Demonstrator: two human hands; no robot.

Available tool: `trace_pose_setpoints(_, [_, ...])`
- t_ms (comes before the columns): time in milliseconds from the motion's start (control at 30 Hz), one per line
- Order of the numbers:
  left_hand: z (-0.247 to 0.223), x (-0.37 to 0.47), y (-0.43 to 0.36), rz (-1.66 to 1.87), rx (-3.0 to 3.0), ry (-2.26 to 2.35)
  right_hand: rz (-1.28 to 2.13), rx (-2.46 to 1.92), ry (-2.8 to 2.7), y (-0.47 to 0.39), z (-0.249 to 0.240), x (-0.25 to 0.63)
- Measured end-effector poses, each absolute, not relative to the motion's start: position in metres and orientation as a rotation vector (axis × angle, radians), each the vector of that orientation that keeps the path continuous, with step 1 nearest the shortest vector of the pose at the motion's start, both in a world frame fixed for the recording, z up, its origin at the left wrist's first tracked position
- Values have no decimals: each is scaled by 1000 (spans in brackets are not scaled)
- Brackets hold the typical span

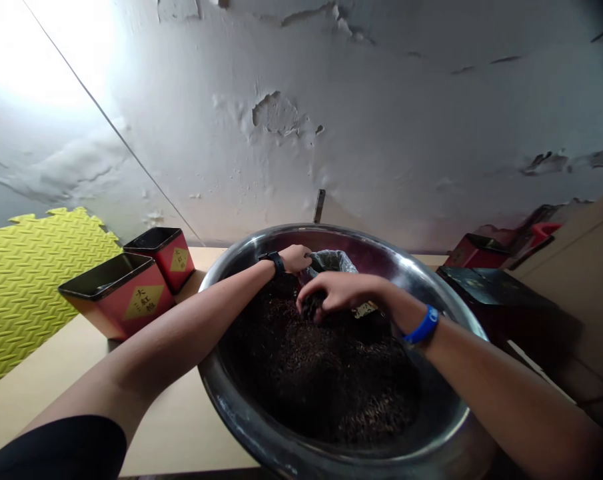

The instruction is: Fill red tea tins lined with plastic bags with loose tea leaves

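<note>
A wide steel basin (221,407) holds a heap of dark, loose tea leaves (326,373). Inside it, near the far wall, is a clear plastic bag (342,259) with its mouth open. It seems to line a tin, of which a patch of yellow label (365,310) shows below my right wrist. My left hand (295,259), wearing a black watch, is closed on the left edge of the bag. My right hand (328,295), with a blue wristband above it, is in front of the bag, fingers curled round a clump of the tea leaves. It hides most of the tin.
Two red tins (131,303) with yellow diamond labels stand open on the pale table (181,427) to the left. Another red tin (474,250) and a dark box (486,287) are at the right. A peeling wall (381,133) rises behind; yellow foam mat (36,287) lies far left.
</note>
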State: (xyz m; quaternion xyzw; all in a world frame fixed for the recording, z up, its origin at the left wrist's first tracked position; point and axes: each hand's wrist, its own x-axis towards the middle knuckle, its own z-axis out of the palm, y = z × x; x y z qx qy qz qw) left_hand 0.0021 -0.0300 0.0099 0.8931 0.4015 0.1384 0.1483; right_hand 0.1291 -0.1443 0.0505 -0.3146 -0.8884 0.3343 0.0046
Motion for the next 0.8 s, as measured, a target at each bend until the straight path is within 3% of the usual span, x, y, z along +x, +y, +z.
trace_pose_setpoints(200, [10,1,-32,330,2456,1146,556,-1301,-2119,-113,50,164])
trace_pose_setpoints(433, [11,0,-33,346,2491,1140,78,-1395,-2111,-113,38,159])
trace_pose_setpoints(500, [11,1,-32,361,2507,1138,178,-1342,-2212,-126,42,146])
trace_pose_setpoints(667, [7,2,-29,381,2499,1175,907,-920,-2992,-159,10,103])
trace_pose_setpoints(800, [4,2,-28,392,2444,1169,892,-977,-3280,-168,-42,80])
